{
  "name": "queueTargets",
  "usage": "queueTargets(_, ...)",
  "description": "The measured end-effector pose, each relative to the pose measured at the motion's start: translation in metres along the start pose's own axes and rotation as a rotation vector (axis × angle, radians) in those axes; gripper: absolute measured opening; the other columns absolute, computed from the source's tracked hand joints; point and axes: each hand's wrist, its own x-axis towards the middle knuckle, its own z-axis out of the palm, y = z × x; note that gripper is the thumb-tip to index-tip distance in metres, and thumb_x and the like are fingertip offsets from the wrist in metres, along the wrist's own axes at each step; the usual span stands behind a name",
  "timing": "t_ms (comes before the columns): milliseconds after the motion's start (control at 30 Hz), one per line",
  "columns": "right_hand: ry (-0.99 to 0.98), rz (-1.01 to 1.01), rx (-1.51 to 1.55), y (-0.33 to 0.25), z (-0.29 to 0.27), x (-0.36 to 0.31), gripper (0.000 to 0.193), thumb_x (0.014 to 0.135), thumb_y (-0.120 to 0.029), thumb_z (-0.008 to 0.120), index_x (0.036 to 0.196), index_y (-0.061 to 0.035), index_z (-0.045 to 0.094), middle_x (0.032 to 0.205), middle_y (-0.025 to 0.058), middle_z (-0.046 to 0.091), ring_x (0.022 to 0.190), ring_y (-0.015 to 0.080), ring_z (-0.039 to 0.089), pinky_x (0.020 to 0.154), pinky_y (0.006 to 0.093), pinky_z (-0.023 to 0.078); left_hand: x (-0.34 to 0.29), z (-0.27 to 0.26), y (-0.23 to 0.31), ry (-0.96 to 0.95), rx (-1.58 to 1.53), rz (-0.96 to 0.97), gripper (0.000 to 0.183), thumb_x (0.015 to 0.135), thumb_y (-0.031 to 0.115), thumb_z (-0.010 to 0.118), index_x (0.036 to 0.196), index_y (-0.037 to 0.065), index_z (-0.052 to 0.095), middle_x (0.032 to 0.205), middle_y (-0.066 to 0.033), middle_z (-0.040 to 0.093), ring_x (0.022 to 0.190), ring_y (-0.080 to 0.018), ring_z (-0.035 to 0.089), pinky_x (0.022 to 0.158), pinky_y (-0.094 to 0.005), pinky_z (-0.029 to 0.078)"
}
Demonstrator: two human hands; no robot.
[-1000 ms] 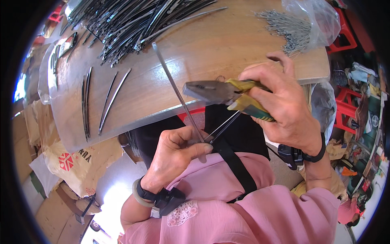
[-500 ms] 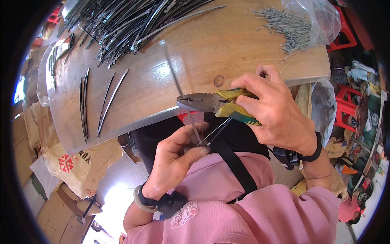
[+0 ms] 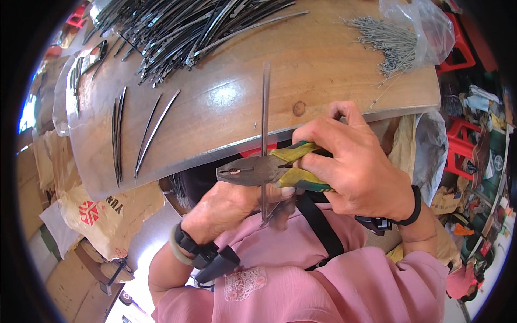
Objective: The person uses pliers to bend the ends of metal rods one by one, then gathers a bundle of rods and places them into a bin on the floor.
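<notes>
Standing upright between both hands, a thin metal rod (image 3: 265,124) rises in front of the wooden tabletop (image 3: 323,70). Left hand (image 3: 226,207) pinches its lower end, fingers closed below the pliers (image 3: 269,171). Right hand (image 3: 353,161) wraps the yellow-green handles, the jaws crossing the rod just above the left hand. Loose rods (image 3: 183,27) piled behind.

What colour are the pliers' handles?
Yellow and dark green, on the pliers in the right hand; head view.

Metal strip (image 3: 265,124) swung upright (pliers (image 3: 253,172) lower).
</notes>
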Motion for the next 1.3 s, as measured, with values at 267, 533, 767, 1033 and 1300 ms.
queueTargets(267, 0.186, 0.203, -0.118, 0.003, -0.011, -0.016, 0.017, 0.076, -0.014, 0.074, 0.081, 0.0004, 0.065, 0.106, 0.0119, 0.06, 0.091, 0.031, 0.056, 0.082, 0.0428, 0.044, 0.011, 0.008, -0.046, 0.029, -0.858, 0.221, 0.015, 0.097, 0.012, 0.059, 0.1, -0.002, 0.061, 0.063, -0.0039, 0.049, 0.048, -0.0078, 0.037, 0.042, -0.0227, 0.024)
queueTargets(533, 0.019, 0.419, 0.395, -0.014, 0.003, -0.036, 0.032, 0.07, -0.011, 0.08, 0.097, 0.0025, 0.069, 0.112, 0.016, 0.059, 0.095, 0.0329, 0.062, 0.081, 0.0379, 0.051, -0.001, 0.019, -0.036, 0.32, -0.368, 0.578, 0.009, 0.097, 0.0, 0.056, 0.102, -0.005, 0.06, 0.07, -0.0012, 0.054, 0.058, -0.0042, 0.041, 0.052, -0.0191, 0.033)
queueTargets(767, -0.19, 0.276, 0.217, -0.017, 0.0, -0.026, 0.035, 0.068, -0.007, 0.077, 0.098, 0.0035, 0.063, 0.108, 0.0183, 0.057, 0.092, 0.0359, 0.061, 0.076, 0.0398, 0.052, 0.003, 0.019, -0.043, 0.394, -0.307, 0.522, 0.009, 0.097, 0.001, 0.057, 0.104, -0.003, 0.061, 0.072, 0.0019, 0.056, 0.063, -0.0024, 0.044, 0.055, -0.019, 0.037)
queueTargets(1033, -0.159, 0.105, 0.239, -0.021, 0.026, 0.02, 0.033, 0.072, -0.009, 0.075, 0.096, 0.0074, 0.059, 0.099, 0.0199, 0.056, 0.081, 0.0367, 0.061, 0.07, 0.0397, 0.052, -0.02, -0.014, -0.042, 0.433, -0.465, 0.544, 0.009, 0.099, 0.007, 0.058, 0.103, 0.0, 0.061, 0.078, 0.0017, 0.06, 0.064, -0.001, 0.048, 0.053, -0.0171, 0.036)
queueTargets(1300, 0.217, 0.481, 0.509, -0.005, 0.015, -0.01, 0.026, 0.083, -0.021, 0.077, 0.087, 0.0028, 0.065, 0.098, 0.0167, 0.064, 0.08, 0.0281, 0.066, 0.073, 0.0345, 0.052, -0.056, -0.112, -0.069, 1.124, 0.037, 0.512, 0.019, 0.098, 0.015, 0.053, 0.112, 0.006, 0.064, 0.079, 0.001, 0.059, 0.062, -0.0052, 0.047, 0.052, -0.019, 0.035)
